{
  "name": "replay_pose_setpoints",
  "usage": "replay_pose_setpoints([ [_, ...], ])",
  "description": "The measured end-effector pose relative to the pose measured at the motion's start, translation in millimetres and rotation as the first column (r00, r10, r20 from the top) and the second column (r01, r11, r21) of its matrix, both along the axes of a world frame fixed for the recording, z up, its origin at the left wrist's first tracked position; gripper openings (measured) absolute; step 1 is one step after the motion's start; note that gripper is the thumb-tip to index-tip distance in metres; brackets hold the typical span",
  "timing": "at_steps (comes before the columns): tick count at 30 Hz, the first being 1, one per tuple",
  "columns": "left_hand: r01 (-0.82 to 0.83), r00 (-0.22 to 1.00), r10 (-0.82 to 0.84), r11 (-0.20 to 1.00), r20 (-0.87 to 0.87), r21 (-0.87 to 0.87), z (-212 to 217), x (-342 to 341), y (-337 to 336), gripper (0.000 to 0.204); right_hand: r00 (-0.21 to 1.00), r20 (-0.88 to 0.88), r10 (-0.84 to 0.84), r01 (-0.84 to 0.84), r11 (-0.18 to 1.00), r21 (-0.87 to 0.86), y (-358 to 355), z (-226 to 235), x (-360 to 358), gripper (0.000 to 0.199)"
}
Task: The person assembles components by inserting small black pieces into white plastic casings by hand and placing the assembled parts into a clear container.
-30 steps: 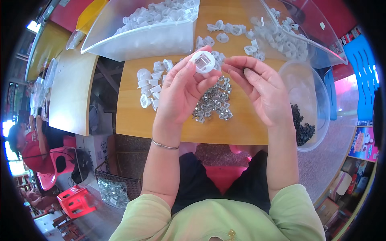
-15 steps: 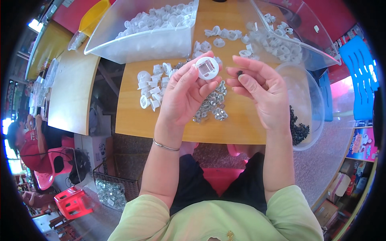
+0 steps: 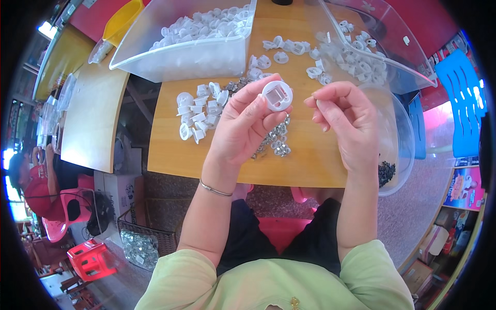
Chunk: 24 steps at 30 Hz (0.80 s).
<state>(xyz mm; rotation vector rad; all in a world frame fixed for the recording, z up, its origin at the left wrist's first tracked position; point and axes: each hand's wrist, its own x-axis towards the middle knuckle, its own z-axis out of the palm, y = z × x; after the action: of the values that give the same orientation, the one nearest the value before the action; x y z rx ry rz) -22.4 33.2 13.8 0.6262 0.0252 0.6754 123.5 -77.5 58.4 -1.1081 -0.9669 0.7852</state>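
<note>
My left hand [image 3: 243, 121] grips a round white plastic part [image 3: 278, 96] by its rim between thumb and fingers. The part's face, with a rectangular opening in it, is turned up toward me. A short gap to the right, my right hand [image 3: 347, 116] is closed in a pinch, thumb against forefinger; whatever is in it is hidden. Below the left hand's fingers lies a heap of small shiny metal pieces [image 3: 280, 149], partly covered. White plastic parts [image 3: 199, 113] are piled left of that hand.
A clear bin [image 3: 191, 59] full of white parts stands at the back left. Another clear bin [image 3: 395, 64] lies tipped at the back right, parts spilling out. A round clear tub [image 3: 405, 155] with small black pieces [image 3: 386, 173] sits at the table's right edge.
My left hand has moved slightly right with the white part. My right hand has shifted a little right and down; the small black piece seen in its fingers no longer shows.
</note>
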Motion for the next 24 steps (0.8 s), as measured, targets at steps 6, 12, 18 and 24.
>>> replay_pose_setpoints([
  [6,-0.023,0.999,0.023,1.000,-0.024,-0.005,-1,-1,-2,0.037,0.999,0.033,-0.017,0.018,0.999,-0.034,1,5,-5,0.012],
  [12,-0.015,0.999,0.016,1.000,-0.038,0.028,-4,1,0,0.037,0.997,0.056,-0.061,0.065,0.995,-0.072,2,8,-5,0.012],
  [18,-0.028,0.997,0.034,0.997,-0.073,0.078,-3,3,0,0.037,0.988,0.154,-0.021,0.025,0.999,-0.021,6,0,-2,0.011],
  [24,-0.101,0.986,0.121,0.982,-0.117,0.162,-2,5,-4,0.029,0.989,0.141,-0.048,0.043,0.998,0.042,10,-2,-8,0.012],
])
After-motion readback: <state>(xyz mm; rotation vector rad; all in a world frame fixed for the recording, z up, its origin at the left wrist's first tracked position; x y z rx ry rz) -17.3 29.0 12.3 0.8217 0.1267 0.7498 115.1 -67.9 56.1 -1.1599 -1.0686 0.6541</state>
